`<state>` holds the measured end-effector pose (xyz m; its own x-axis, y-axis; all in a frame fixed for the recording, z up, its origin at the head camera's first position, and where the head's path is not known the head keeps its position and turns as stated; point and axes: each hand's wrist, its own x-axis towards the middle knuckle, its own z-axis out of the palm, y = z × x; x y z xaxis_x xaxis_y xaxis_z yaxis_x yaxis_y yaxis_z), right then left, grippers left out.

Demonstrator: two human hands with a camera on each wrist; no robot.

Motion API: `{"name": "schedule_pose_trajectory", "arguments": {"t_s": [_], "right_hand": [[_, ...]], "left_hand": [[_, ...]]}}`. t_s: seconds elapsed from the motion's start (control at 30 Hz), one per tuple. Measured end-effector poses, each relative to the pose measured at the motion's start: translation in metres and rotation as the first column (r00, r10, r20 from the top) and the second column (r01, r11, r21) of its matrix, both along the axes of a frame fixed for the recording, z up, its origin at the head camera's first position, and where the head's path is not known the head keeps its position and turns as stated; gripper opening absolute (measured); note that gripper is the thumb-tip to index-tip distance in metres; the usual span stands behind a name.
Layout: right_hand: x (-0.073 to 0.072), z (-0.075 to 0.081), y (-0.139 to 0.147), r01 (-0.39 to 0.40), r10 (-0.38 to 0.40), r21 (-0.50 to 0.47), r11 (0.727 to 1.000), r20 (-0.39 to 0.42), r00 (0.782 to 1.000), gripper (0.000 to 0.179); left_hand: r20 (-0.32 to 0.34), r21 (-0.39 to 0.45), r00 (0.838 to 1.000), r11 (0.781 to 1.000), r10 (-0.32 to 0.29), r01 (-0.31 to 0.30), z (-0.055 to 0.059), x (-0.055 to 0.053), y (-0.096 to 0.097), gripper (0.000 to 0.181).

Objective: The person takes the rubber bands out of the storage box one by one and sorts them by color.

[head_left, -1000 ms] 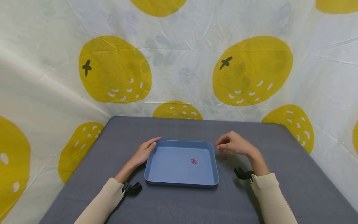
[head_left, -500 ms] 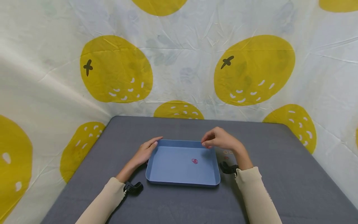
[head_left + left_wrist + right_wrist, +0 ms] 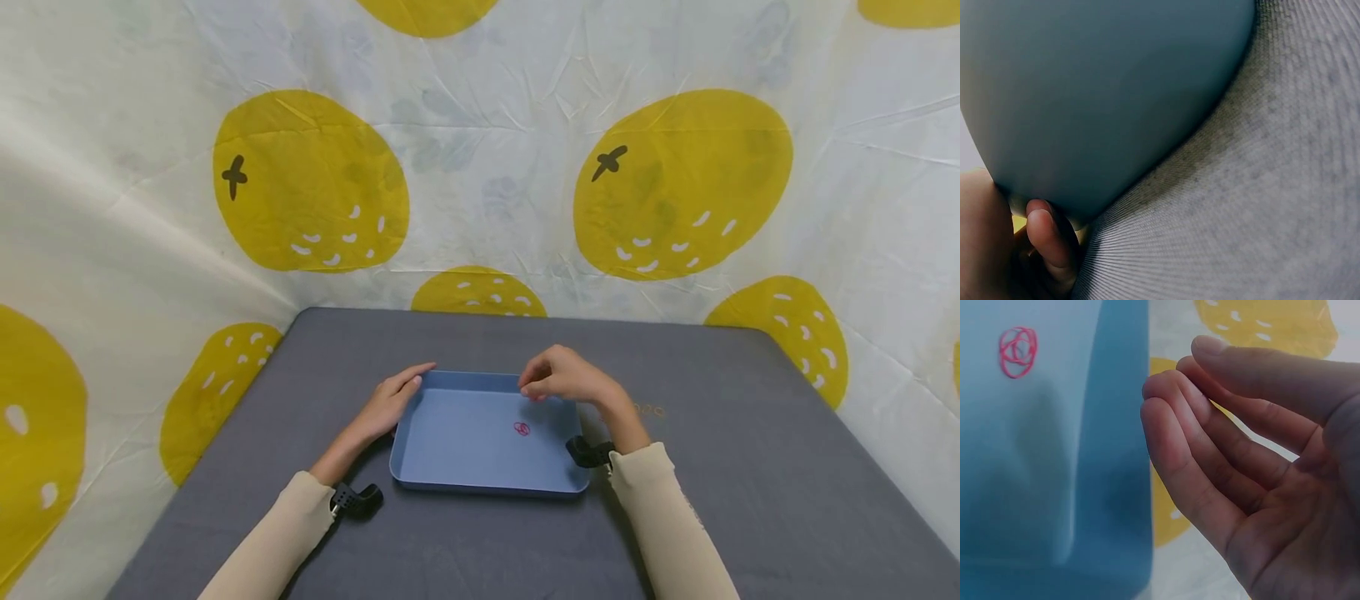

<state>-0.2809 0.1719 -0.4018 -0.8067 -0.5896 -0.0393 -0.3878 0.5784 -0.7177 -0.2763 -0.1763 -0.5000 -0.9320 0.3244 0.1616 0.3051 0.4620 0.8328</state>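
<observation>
A shallow blue tray rests on the grey cloth. Inside it, right of the middle, lies a small tangle of red rubber bands, also clear in the right wrist view. My left hand holds the tray's far left corner, with the thumb at the rim and bent fingers against its outer side. Over the tray's far right part hovers my right hand, its thumb and fingertips brought together. A reddish patch shows beneath those fingertips; I cannot tell whether it is a rubber band.
More rubber bands, orange, lie on the table right of the tray, partly covered by the right forearm. Grey cloth covers the table. Behind it hangs a white curtain printed with yellow fruit.
My right hand has moved left from the loose bands beside the tray to above the tray's far right part. The left hand and the red tangle stay where they were.
</observation>
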Motion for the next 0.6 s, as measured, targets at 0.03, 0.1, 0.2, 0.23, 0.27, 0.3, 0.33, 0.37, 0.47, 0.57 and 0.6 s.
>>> {"name": "schedule_pose_trajectory", "arguments": {"t_s": [0.03,0.1,0.2,0.23,0.27,0.3,0.33,0.37,0.47,0.57,0.6], "right_hand": [[-0.001,-0.001,-0.001,0.001,-0.001,0.002,1.000,0.004,1.000,0.015],[-0.002,-0.005,-0.001,0.002,-0.002,0.013,1.000,0.003,1.000,0.015],[-0.004,-0.009,-0.002,0.009,-0.010,0.030,1.000,0.004,1.000,0.014],[-0.004,-0.010,-0.002,0.015,-0.016,0.034,0.999,0.007,1.000,0.013],[-0.005,-0.012,-0.002,0.012,-0.013,0.036,0.999,0.004,1.000,0.013],[-0.005,-0.012,-0.002,0.014,-0.014,0.037,0.999,0.006,1.000,0.012],[-0.005,-0.014,-0.002,0.013,-0.013,0.040,0.999,0.007,1.000,0.012],[-0.006,-0.015,-0.002,0.011,-0.011,0.042,0.999,0.010,1.000,0.012],[-0.006,-0.017,-0.003,0.002,-0.003,0.054,0.999,0.025,1.000,0.013],[-0.006,-0.020,-0.004,-0.021,0.017,0.071,0.997,0.045,0.999,0.013],[-0.006,-0.021,-0.005,-0.028,0.025,0.076,0.997,0.051,0.998,0.012]], "left_hand": [[0.000,0.000,1.000,1.000,0.001,-0.001,0.000,0.000,0.000,0.043],[0.002,0.002,1.000,1.000,0.001,-0.001,0.001,0.000,0.001,0.043],[0.003,-0.004,1.000,1.000,0.004,-0.004,0.002,0.001,0.001,0.043],[0.003,-0.005,1.000,1.000,0.004,-0.004,0.002,0.001,0.001,0.043],[0.004,-0.005,1.000,1.000,0.003,-0.003,0.002,0.001,0.001,0.043],[0.005,-0.006,1.000,1.000,0.004,-0.004,0.002,0.001,0.001,0.043],[0.006,-0.006,1.000,1.000,0.004,-0.004,0.003,0.001,0.001,0.043],[0.006,-0.006,1.000,1.000,0.004,-0.004,0.003,0.001,0.001,0.043],[0.007,-0.009,1.000,1.000,0.008,-0.008,0.003,0.002,0.001,0.043],[0.008,-0.011,1.000,1.000,0.013,-0.013,0.003,0.002,0.001,0.043],[0.009,-0.012,1.000,1.000,0.014,-0.014,0.003,0.002,0.001,0.043]]}}
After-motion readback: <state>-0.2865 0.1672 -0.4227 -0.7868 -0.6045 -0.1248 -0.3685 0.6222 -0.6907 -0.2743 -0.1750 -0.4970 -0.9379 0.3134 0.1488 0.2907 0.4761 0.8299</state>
